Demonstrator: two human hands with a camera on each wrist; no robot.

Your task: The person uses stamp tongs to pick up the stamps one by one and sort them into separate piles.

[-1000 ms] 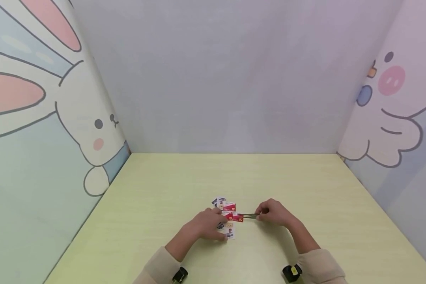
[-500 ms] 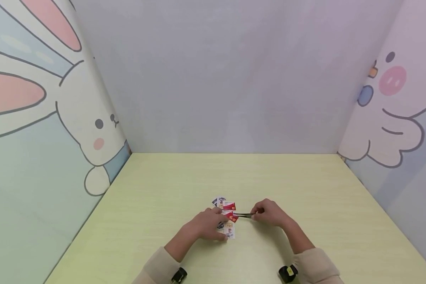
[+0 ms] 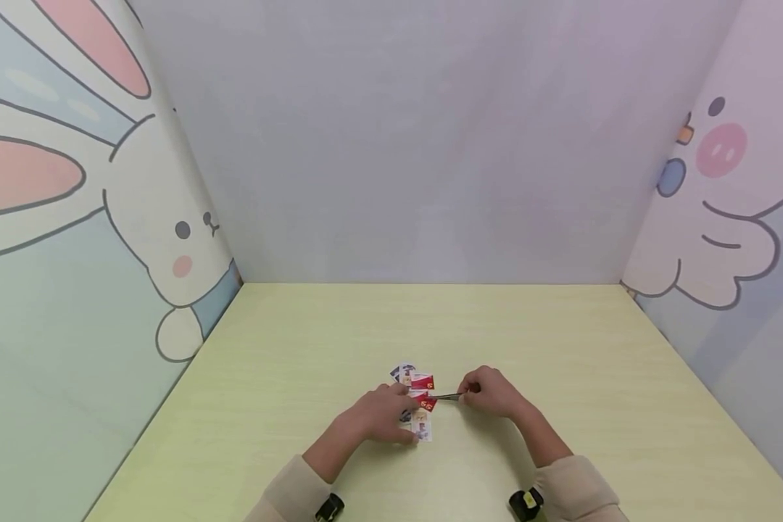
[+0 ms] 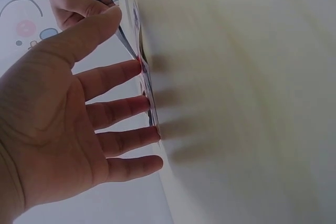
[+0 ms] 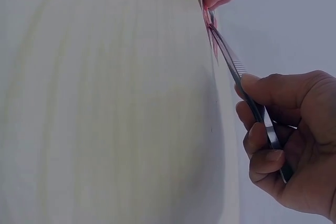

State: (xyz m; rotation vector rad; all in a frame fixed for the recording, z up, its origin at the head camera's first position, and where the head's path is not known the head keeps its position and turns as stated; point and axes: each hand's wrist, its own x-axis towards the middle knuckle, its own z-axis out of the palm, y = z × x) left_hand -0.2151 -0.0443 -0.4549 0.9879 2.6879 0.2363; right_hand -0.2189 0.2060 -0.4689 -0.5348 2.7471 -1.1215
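My right hand (image 3: 494, 392) holds slim metal tweezers (image 5: 254, 106) between thumb and curled fingers. Their tips point left and lie at the edge of a small red-and-white printed paper piece (image 3: 428, 405), which looks like a stamp. My left hand (image 3: 380, 413) has its fingers spread and nearly straight, the fingertips (image 4: 137, 66) pressing on the group of papers and partly hiding them. Another red-and-white piece (image 3: 423, 381) lies just beyond the index finger. Nearer to me, a pale piece with small pictures (image 3: 422, 426) shows beside the thumb.
The papers lie on a pale yellow-green table (image 3: 528, 326). Behind it rises a plain grey-white wall (image 3: 391, 145). Side panels carry a cartoon rabbit (image 3: 150, 217) and a pink-nosed cartoon figure (image 3: 721, 148). Black wrist devices (image 3: 525, 503) sit at both sleeves.
My right hand and the tweezers have moved left, bringing one red-and-white piece over to overlap the one under my left fingers. The tweezers' arms look closer together. My left hand has stayed in place.
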